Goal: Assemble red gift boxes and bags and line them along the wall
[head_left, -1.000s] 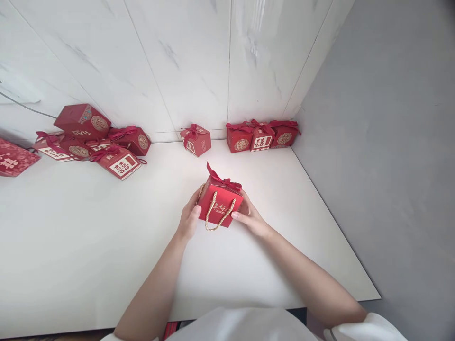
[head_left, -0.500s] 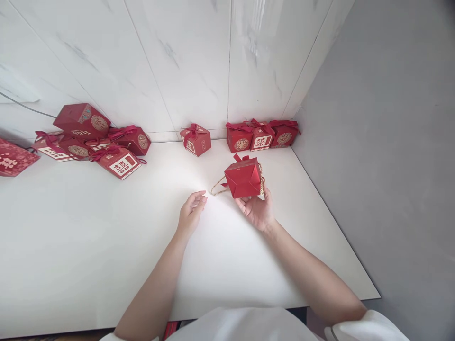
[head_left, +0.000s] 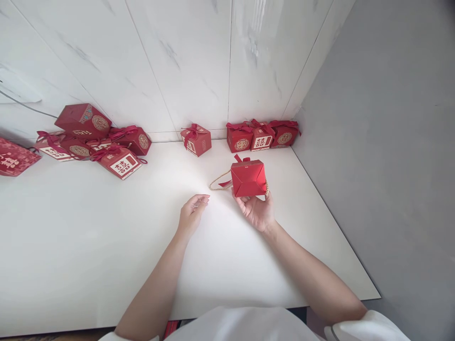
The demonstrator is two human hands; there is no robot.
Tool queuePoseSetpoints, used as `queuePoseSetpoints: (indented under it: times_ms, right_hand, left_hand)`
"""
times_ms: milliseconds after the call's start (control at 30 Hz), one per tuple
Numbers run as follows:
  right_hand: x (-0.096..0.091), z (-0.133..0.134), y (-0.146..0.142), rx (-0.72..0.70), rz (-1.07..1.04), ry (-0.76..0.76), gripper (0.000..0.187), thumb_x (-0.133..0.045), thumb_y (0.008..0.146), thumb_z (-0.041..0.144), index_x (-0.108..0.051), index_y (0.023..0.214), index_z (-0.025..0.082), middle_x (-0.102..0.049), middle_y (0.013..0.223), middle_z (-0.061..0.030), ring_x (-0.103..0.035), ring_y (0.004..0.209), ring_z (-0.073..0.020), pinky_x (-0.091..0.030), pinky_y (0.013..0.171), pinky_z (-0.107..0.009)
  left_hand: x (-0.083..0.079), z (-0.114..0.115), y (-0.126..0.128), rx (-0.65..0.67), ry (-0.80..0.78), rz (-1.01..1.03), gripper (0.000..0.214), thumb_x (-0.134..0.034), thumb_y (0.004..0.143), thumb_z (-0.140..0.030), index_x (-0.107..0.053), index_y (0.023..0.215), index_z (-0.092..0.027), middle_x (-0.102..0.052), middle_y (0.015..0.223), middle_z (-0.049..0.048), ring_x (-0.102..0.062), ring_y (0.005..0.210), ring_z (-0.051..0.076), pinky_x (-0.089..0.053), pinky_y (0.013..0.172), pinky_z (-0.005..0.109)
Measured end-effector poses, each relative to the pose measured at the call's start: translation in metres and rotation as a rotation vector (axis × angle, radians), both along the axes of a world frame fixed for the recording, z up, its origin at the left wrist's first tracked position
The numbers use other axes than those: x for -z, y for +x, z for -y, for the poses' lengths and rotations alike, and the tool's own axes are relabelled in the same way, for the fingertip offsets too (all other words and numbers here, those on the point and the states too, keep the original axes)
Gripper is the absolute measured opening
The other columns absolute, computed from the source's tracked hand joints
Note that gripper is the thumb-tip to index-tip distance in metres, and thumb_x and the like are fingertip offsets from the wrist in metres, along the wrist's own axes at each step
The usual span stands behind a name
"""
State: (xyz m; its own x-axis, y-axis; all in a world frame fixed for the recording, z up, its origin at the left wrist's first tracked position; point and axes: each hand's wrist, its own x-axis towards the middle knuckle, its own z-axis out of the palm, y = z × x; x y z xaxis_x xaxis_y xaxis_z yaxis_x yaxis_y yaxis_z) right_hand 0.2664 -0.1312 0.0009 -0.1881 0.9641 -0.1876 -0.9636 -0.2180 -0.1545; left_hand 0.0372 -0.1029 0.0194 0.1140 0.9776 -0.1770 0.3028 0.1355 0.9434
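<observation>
One red bag (head_left: 248, 180) is showing its glossy folded base right of frame centre, below three lined-up boxes (head_left: 262, 141); the right hand (head_left: 259, 213) is gripping it, the left hand (head_left: 192, 212) curling loosely open.

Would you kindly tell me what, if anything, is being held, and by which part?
The right hand holds the red gift bag by the side facing down; finger contact is partly hidden. The left hand is empty.

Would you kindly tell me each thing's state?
Red paper gift bag with gold rope handles: held by right hand, base showing
Left hand: holding nothing
Lone red cardboard box: closed, ribbon tied
Three red ribboned boxes: lined up
Red cardboard box heap: stacked
Patterned red package: partly cut off
</observation>
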Motion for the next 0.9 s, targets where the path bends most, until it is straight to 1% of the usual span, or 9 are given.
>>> queuePoseSetpoints:
  times_ms: [133, 300, 400, 467, 567, 667, 733, 833, 900]
  right_hand:
    - [-0.003, 0.000, 0.000, -0.013, 0.011, 0.015, 0.066, -0.064, 0.079, 0.050, -0.046, 0.132, 0.014, -0.063, 0.124, -0.0158, -0.062, 0.118, -0.0247, -0.059, 0.093, -0.037]
    - [-0.005, 0.001, -0.001, -0.042, 0.068, 0.055, 0.071, -0.064, 0.077, 0.055, -0.046, 0.133, 0.017, -0.062, 0.126, -0.0157, -0.061, 0.118, -0.0272, -0.061, 0.086, -0.039]
    - [-0.004, 0.001, -0.001, -0.051, 0.089, 0.057, 0.067, -0.061, 0.078, 0.056, -0.047, 0.132, 0.018, -0.064, 0.123, -0.0134, -0.062, 0.116, -0.0274, -0.061, 0.086, -0.041]
    - [-0.004, 0.001, -0.002, -0.051, 0.115, 0.055, 0.061, -0.058, 0.080, 0.055, -0.050, 0.129, 0.020, -0.065, 0.121, -0.0112, -0.064, 0.111, -0.0265, -0.061, 0.086, -0.041]
    - [-0.004, 0.001, -0.003, -0.066, 0.169, 0.060, 0.052, -0.055, 0.083, 0.052, -0.053, 0.125, 0.022, -0.067, 0.117, -0.0085, -0.068, 0.100, -0.0237, -0.060, 0.087, -0.041]
    - [-0.006, 0.003, -0.006, -0.106, 0.222, 0.081, 0.048, -0.052, 0.085, 0.050, -0.056, 0.123, 0.021, -0.068, 0.117, -0.0076, -0.068, 0.098, -0.0229, -0.058, 0.089, -0.041]
    - [-0.006, 0.004, -0.008, -0.122, 0.277, 0.107, 0.046, -0.051, 0.085, 0.050, -0.058, 0.121, 0.021, -0.068, 0.118, -0.0075, -0.067, 0.101, -0.0242, -0.058, 0.089, -0.042]
    - [-0.005, 0.006, -0.011, -0.113, 0.381, 0.127, 0.044, -0.051, 0.085, 0.049, -0.062, 0.116, 0.020, -0.069, 0.118, -0.0079, -0.066, 0.103, -0.0252, -0.057, 0.088, -0.041]
    - [-0.004, 0.006, -0.013, -0.104, 0.429, 0.111, 0.041, -0.054, 0.085, 0.046, -0.064, 0.114, 0.019, -0.070, 0.116, -0.0078, -0.067, 0.102, -0.0242, -0.057, 0.088, -0.039]
  left_hand:
    - [0.000, 0.001, 0.000, -0.001, -0.001, -0.011, 0.043, -0.059, 0.083, -0.059, -0.069, 0.105, -0.023, -0.069, 0.106, 0.0077, -0.065, 0.099, 0.023, -0.048, 0.089, 0.035]
    - [0.001, 0.001, -0.001, 0.008, 0.004, -0.019, 0.041, -0.058, 0.084, -0.058, -0.070, 0.104, -0.024, -0.069, 0.104, 0.0058, -0.065, 0.099, 0.022, -0.048, 0.088, 0.033]
    - [0.001, 0.000, -0.001, 0.013, 0.004, -0.014, 0.041, -0.058, 0.084, -0.058, -0.069, 0.104, -0.023, -0.069, 0.102, 0.0064, -0.065, 0.098, 0.022, -0.048, 0.088, 0.034]
    - [-0.001, 0.001, 0.000, 0.021, 0.013, -0.013, 0.041, -0.058, 0.085, -0.057, -0.069, 0.104, -0.023, -0.069, 0.103, 0.0067, -0.065, 0.098, 0.022, -0.048, 0.088, 0.034]
    - [-0.006, 0.004, 0.003, 0.078, 0.054, -0.061, 0.038, -0.059, 0.084, -0.056, -0.069, 0.094, -0.021, -0.070, 0.101, 0.0059, -0.064, 0.096, 0.022, -0.047, 0.086, 0.033]
    - [-0.009, 0.009, 0.006, 0.187, 0.144, -0.096, 0.034, -0.060, 0.084, -0.053, -0.068, 0.085, -0.020, -0.070, 0.094, 0.0051, -0.064, 0.094, 0.021, -0.046, 0.085, 0.033]
    - [-0.007, 0.010, 0.006, 0.238, 0.180, -0.036, 0.039, -0.053, 0.088, -0.055, -0.068, 0.086, -0.019, -0.070, 0.094, 0.0061, -0.063, 0.093, 0.021, -0.046, 0.085, 0.033]
    - [-0.004, 0.010, 0.004, 0.236, 0.177, 0.075, 0.050, -0.039, 0.092, -0.059, -0.067, 0.097, -0.018, -0.069, 0.097, 0.0086, -0.063, 0.091, 0.022, -0.047, 0.082, 0.034]
    - [-0.004, 0.008, 0.002, 0.230, 0.186, 0.077, 0.050, -0.041, 0.091, -0.060, -0.065, 0.102, -0.017, -0.068, 0.099, 0.0090, -0.063, 0.092, 0.022, -0.047, 0.081, 0.033]
